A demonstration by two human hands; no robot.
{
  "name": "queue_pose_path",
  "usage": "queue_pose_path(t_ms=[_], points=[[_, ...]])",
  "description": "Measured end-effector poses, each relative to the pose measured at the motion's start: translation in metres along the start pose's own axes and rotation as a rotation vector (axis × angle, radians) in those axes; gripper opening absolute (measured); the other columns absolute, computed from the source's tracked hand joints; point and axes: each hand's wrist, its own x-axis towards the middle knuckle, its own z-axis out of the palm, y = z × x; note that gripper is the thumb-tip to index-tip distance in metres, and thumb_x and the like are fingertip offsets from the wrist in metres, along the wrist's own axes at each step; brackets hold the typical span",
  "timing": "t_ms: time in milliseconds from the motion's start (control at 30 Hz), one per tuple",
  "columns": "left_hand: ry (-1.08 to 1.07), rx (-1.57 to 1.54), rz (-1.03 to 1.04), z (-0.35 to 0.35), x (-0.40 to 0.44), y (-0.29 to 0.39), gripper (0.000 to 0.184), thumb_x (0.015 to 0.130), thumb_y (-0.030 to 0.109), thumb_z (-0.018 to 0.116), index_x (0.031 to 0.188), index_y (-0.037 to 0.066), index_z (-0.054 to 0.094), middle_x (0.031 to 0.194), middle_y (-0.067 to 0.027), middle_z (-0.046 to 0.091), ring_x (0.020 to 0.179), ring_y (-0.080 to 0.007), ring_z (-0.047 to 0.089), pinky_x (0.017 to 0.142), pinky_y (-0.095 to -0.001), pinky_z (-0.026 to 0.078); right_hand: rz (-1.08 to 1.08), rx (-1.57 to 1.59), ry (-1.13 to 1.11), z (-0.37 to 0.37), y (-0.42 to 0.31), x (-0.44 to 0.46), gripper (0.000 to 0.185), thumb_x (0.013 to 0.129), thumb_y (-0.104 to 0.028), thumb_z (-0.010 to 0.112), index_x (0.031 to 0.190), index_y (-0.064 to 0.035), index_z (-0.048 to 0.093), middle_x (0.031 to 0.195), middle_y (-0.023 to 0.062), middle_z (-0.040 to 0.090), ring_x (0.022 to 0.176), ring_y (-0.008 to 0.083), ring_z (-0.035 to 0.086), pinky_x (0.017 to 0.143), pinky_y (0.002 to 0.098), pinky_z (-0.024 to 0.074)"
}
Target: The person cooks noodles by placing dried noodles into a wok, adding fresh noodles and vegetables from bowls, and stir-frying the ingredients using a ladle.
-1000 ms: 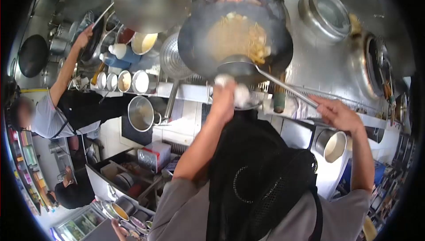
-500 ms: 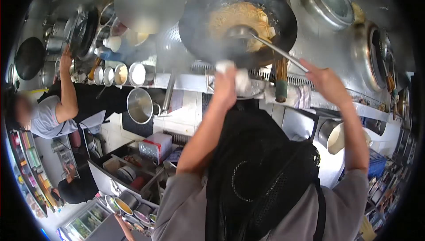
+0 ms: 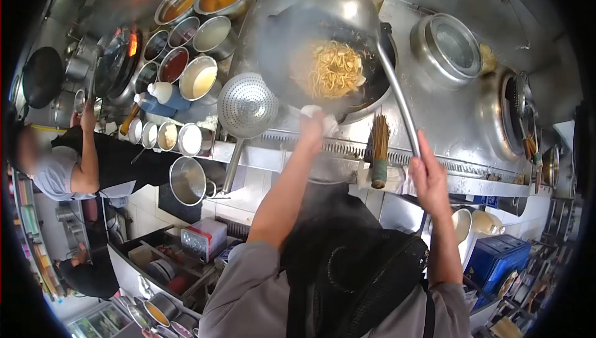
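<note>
My left hand (image 3: 312, 132) is closed around a folded white cloth (image 3: 323, 118) at the near rim of a dark wok (image 3: 380, 92). Noodles (image 3: 335, 72) with pale pieces lie heaped in the wok, partly veiled by steam. My right hand (image 3: 429, 179) grips the lower end of a long metal ladle (image 3: 396, 86). The ladle is raised, its shiny bowl above the far side of the wok and covering part of it. A perforated skimmer (image 3: 248, 105) rests left of the wok, its handle over the counter edge.
Left of the wok stand several sauce pots (image 3: 198, 79) and small seasoning cups (image 3: 190, 139). A bamboo brush (image 3: 379, 155) lies at the front edge. On the right is a lidded pot (image 3: 448, 49). Another person (image 3: 74, 170) works at a flaming wok on the left.
My right hand has lifted the ladle out of the noodles and brought its handle nearly upright. The noodles now sit in a tighter heap. The whole view has shifted, showing more sauce pots.
</note>
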Motion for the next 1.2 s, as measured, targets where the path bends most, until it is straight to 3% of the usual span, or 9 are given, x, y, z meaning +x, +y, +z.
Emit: queue_pose_path(t_ms=[167, 233, 300, 433, 533, 633, 800, 967, 1200], points=[[0.002, -0.083, -0.058, 0.000, 0.006, -0.006, 0.017, 0.088, 0.002, 0.053, 0.105, -0.001, 0.052, 0.090, -0.0141, 0.061, 0.075, -0.0292, 0.066, 0.057, -0.0431, 0.057, 0.355, -0.128, -0.147, 0.035, 0.092, -0.020, 0.048, 0.097, -0.013, 0.057, 0.144, -0.0096, 0.046, 0.109, 0.0283, 0.066, 0.085, 0.0186, 0.067, 0.077, 0.0309, 0.0502], [0.062, -0.068, -0.045, 0.001, 0.009, -0.001, 0.019, 0.087, 0.001, 0.053, 0.106, -0.001, 0.051, 0.090, -0.0144, 0.061, 0.076, -0.0305, 0.066, 0.057, -0.0442, 0.057, 0.150, -0.089, -0.053, 0.043, 0.080, -0.004, 0.048, 0.097, -0.012, 0.058, 0.144, -0.0107, 0.047, 0.096, 0.0260, 0.068, 0.076, 0.0161, 0.064, 0.069, 0.0318, 0.0493], [-0.086, -0.287, -0.280, 0.010, -0.001, 0.027, 0.018, 0.086, 0.001, 0.055, 0.104, 0.000, 0.053, 0.091, -0.0155, 0.062, 0.074, -0.0302, 0.067, 0.056, -0.0445, 0.056, 0.145, -0.068, -0.030, 0.052, 0.071, 0.037, 0.048, 0.095, -0.013, 0.059, 0.142, -0.0109, 0.049, 0.087, 0.0265, 0.067, 0.070, 0.0267, 0.066, 0.067, 0.0381, 0.0503], [-0.135, -0.055, -0.226, 0.004, 0.001, 0.023, 0.010, 0.090, 0.005, 0.054, 0.100, 0.002, 0.055, 0.090, -0.0148, 0.064, 0.073, -0.0280, 0.067, 0.056, -0.0420, 0.055, -0.098, -0.329, -0.135, 0.117, 0.095, 0.109, 0.049, 0.094, -0.020, 0.057, 0.142, -0.0155, 0.048, 0.085, 0.0297, 0.064, 0.081, 0.0507, 0.060, 0.072, 0.0522, 0.0497], [-0.083, -0.153, -0.183, -0.008, -0.071, 0.048, 0.016, 0.092, 0.005, 0.052, 0.108, 0.003, 0.053, 0.094, -0.0155, 0.065, 0.075, -0.0264, 0.067, 0.057, -0.0401, 0.056, -0.007, -0.459, -0.409, 0.042, 0.035, 0.074, 0.050, 0.093, -0.023, 0.060, 0.142, -0.0186, 0.049, 0.086, 0.0255, 0.067, 0.078, 0.0449, 0.065, 0.074, 0.0515, 0.0516], [-0.146, -0.046, -0.034, -0.009, -0.132, 0.076, 0.027, 0.094, 0.006, 0.050, 0.121, 0.003, 0.051, 0.107, -0.0138, 0.064, 0.091, -0.0259, 0.067, 0.067, -0.0386, 0.058, -0.268, -0.531, -0.333, -0.036, 0.064, 0.059, 0.043, 0.092, -0.026, 0.062, 0.134, -0.0203, 0.058, 0.087, 0.0192, 0.070, 0.080, 0.0389, 0.067, 0.075, 0.0499, 0.0532], [-0.141, -0.055, -0.127, -0.014, -0.085, 0.033, 0.021, 0.092, 0.007, 0.054, 0.112, 0.001, 0.056, 0.094, -0.0118, 0.064, 0.081, -0.0226, 0.066, 0.064, -0.0380, 0.055, -0.092, -0.632, -0.317, 0.059, 0.063, 0.071, 0.045, 0.097, -0.030, 0.054, 0.142, -0.0237, 0.048, 0.082, 0.0228, 0.067, 0.080, 0.0398, 0.066, 0.069, 0.0499, 0.0529], [-0.137, 0.085, -0.045, -0.035, -0.165, 0.043, 0.031, 0.089, 0.004, 0.053, 0.120, 0.001, 0.050, 0.102, -0.0133, 0.062, 0.088, -0.0258, 0.067, 0.064, -0.0396, 0.058, 0.041, -0.875, -0.512, -0.050, 0.024, 0.062, 0.048, 0.096, -0.028, 0.055, 0.143, -0.0257, 0.047, 0.091, 0.0237, 0.066, 0.080, 0.0391, 0.066, 0.074, 0.0496, 0.0531], [-0.079, 0.189, -0.182, -0.037, -0.089, 0.011, 0.026, 0.094, 0.011, 0.055, 0.119, 0.003, 0.054, 0.105, -0.0110, 0.063, 0.088, -0.0223, 0.066, 0.072, -0.0374, 0.057, -0.088, -0.753, -0.359, 0.030, 0.041, 0.083, 0.047, 0.096, -0.022, 0.055, 0.143, -0.0258, 0.048, 0.088, 0.0224, 0.067, 0.081, 0.0392, 0.066, 0.073, 0.0499, 0.0528]])
